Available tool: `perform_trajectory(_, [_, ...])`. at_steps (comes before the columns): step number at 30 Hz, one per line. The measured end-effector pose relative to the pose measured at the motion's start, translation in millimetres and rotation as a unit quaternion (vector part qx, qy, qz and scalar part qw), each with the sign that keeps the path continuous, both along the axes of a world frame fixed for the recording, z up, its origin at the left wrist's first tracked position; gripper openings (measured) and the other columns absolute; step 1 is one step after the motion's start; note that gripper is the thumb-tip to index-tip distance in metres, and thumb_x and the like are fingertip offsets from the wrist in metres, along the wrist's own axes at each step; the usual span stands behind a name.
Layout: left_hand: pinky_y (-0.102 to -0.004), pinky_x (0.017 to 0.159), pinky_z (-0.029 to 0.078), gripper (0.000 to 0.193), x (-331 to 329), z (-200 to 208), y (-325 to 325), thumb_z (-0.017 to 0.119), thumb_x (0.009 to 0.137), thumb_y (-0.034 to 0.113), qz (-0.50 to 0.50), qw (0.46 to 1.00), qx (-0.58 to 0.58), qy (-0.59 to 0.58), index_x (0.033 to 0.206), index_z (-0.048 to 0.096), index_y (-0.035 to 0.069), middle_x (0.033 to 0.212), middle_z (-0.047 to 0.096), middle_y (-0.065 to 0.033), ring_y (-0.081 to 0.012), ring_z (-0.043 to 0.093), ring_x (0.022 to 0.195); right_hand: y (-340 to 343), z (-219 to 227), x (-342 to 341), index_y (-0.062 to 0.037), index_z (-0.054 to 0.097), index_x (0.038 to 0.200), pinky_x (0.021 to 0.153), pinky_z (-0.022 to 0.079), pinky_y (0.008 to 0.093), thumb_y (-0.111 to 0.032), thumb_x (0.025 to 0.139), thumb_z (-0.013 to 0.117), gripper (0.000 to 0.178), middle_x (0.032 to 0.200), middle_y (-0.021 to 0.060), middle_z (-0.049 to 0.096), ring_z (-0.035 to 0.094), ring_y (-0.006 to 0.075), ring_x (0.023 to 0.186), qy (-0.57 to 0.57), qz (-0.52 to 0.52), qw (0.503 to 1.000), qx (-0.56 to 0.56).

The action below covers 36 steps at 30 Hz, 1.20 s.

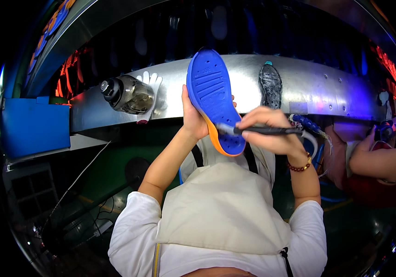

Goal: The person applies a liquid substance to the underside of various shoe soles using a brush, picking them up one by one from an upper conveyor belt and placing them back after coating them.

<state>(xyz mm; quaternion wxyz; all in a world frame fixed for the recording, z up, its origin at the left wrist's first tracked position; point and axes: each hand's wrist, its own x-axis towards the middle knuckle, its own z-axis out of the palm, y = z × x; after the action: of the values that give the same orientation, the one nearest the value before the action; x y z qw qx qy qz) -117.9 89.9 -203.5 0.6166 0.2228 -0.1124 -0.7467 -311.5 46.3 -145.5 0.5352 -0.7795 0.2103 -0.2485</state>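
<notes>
A blue shoe sole (213, 92) with an orange edge at its lower end is held up before me, its grooved and dimpled face toward me. My left hand (195, 115) grips it by the left side, fingers wrapped behind it; a fingertip shows past the right edge. In my right hand (272, 127) is a brush with a black handle (274, 131). Its pale bristles (225, 129) lie over the lower, orange-edged part of the sole and seem to touch it. The bristles are slightly blurred.
On the metal ledge (318, 87) stand a dark see-through bottle (135, 95) and, partly behind it, a white glove (150, 82). A black sole-shaped piece (271, 86) lies farther right. Beyond is a dark band with rows of soles. A blue box (36, 127) sits left; a co-worker's arm (377, 161) is right.
</notes>
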Motion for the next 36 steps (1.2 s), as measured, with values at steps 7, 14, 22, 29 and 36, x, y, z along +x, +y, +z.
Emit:
perform_trajectory(7, [-0.0402, 0.090, 0.042, 0.083, -19.6, 17.3, 3.2, 0.014, 0.078, 0.072, 0.001, 0.998, 0.003, 0.070, 0.122, 0.042, 0.008, 0.113, 0.052, -0.0141, -0.0258, 0.052, 0.102, -14.9, 16.9, 28.1, 0.0004, 0.064, 0.085, 0.068, 0.047, 0.0267, -0.005, 0.069, 0.066, 0.017, 0.082, 0.0114, 0.064, 0.060, 0.0161, 0.077, -0.136, -0.073, 0.988, -0.005])
perform_trajectory(14, [-0.0386, 0.079, 0.048, 0.088, -14.3, 32.6, 2.7, 0.005, 0.078, 0.071, 0.067, 0.997, -0.039, -0.005, 0.118, 0.045, 0.004, 0.104, 0.056, -0.0180, -0.0279, 0.058, 0.093, -10.2, 20.7, 15.6, 0.0009, 0.064, 0.088, 0.073, 0.047, 0.0264, -0.002, 0.071, 0.064, 0.018, 0.086, 0.0109, 0.063, 0.059, 0.0149, 0.080, -0.138, -0.023, 0.984, 0.113])
perform_trajectory(22, [-0.0413, 0.072, 0.050, 0.102, -5.0, 31.1, -0.9, 0.003, 0.068, 0.080, 0.084, 0.992, -0.092, -0.024, 0.114, 0.046, 0.000, 0.097, 0.057, -0.0246, -0.0323, 0.060, 0.081, -7.2, 17.7, 8.0, -0.0010, 0.065, 0.085, 0.077, 0.045, 0.0270, -0.003, 0.068, 0.065, 0.017, 0.089, 0.0098, 0.062, 0.058, 0.0161, 0.081, -0.183, 0.091, 0.961, 0.186])
perform_trajectory(29, [-0.0409, 0.068, 0.051, 0.096, 0.5, 41.2, -4.6, 0.006, 0.072, 0.077, 0.133, 0.984, -0.117, -0.036, 0.109, 0.050, 0.000, 0.091, 0.058, -0.0221, -0.0308, 0.060, 0.076, -0.7, 22.5, 6.2, -0.0058, 0.067, 0.086, 0.073, 0.044, 0.0271, -0.004, 0.065, 0.067, 0.021, 0.086, 0.0044, 0.064, 0.053, 0.0161, 0.085, -0.089, 0.041, 0.990, -0.097])
perform_trajectory(36, [-0.0394, 0.069, 0.050, 0.093, 5.3, 47.6, -10.7, 0.007, 0.074, 0.074, 0.179, 0.975, -0.121, -0.042, 0.109, 0.050, -0.001, 0.093, 0.058, -0.0212, -0.0293, 0.059, 0.078, 6.4, 13.6, 2.4, -0.0030, 0.066, 0.085, 0.075, 0.045, 0.0272, -0.003, 0.065, 0.066, 0.020, 0.088, 0.0057, 0.066, 0.054, 0.0168, 0.082, -0.099, -0.028, 0.992, -0.077])
